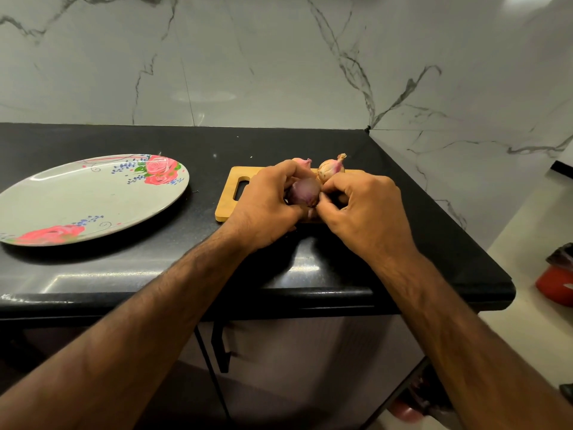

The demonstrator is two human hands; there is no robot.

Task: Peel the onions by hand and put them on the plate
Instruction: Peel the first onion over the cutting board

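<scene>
the onion in hand (pixel 303 191) sits just above the near part of the cutting board (pixel 228 201), cupped by the left hand (pixel 268 201) so it cannot roll, fingers curled round its far side. the right hand (pixel 362 206) closes its fingertips in a pinch at the onion's near right side, probably to catch a loose edge of skin. its showing surface is purple and smooth, slightly glossy. two more onions (pixel 330 169) lie at the board's far edge, papery pink-tan skins on, within reach. the flowered plate (pixel 93 197) waits well left of the board, nothing on it, on the black counter (pixel 310 144).
</scene>
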